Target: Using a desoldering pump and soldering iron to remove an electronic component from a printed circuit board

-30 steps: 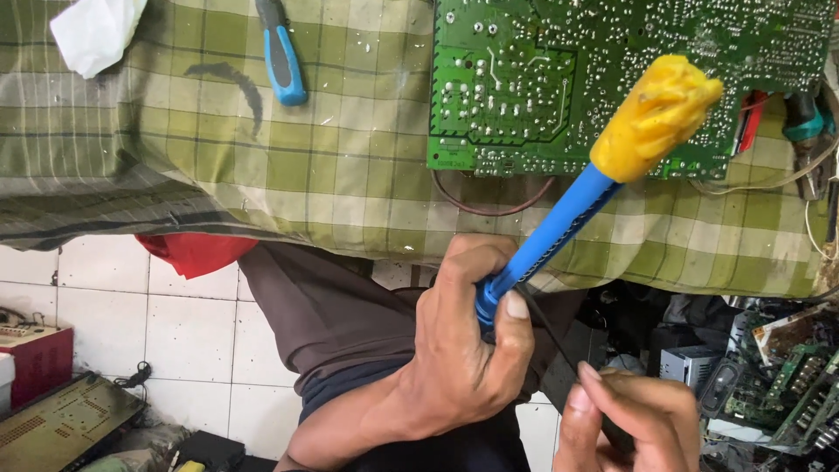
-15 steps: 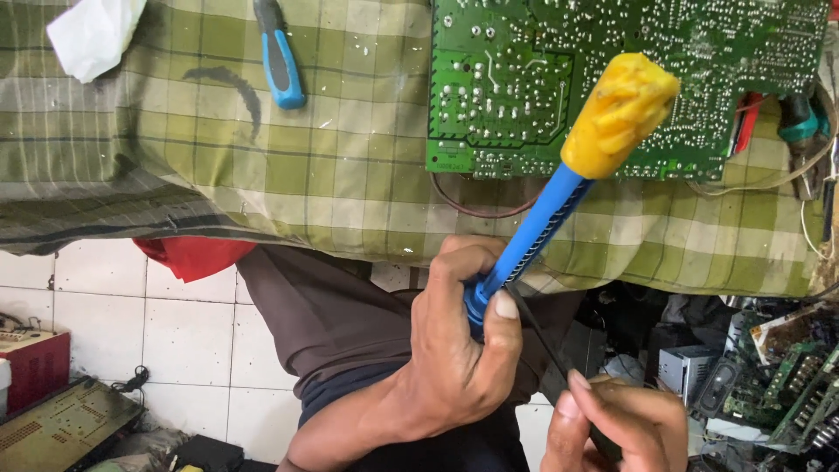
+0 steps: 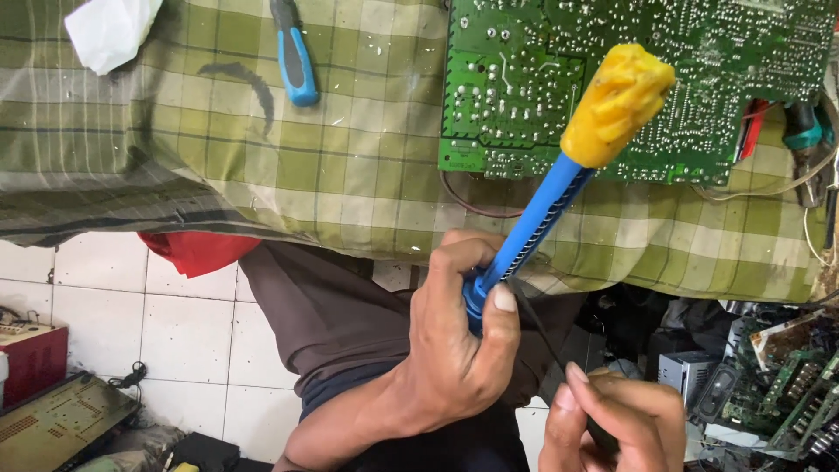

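White crumpled tissue at the top left corner of the green plaid cloth. Red box low at the left edge on the tiled floor, a flat olive-coloured panel just below it. Grey box-shaped unit among circuit scrap at lower right.

Left hand fisted tight around the lower end of the blue tool, thumb pressed along the shaft. Tool is a long ribbed blue barrel tilted up to the right, capped with a lumpy yellow head; the head overlaps the green circuit board lying solder side up on the cloth.

Right hand at the bottom edge, fingers pinched narrow on a thin dark rod running up to the tool's base.

Blue-handled screwdriver lies apart on the cloth, upper left.
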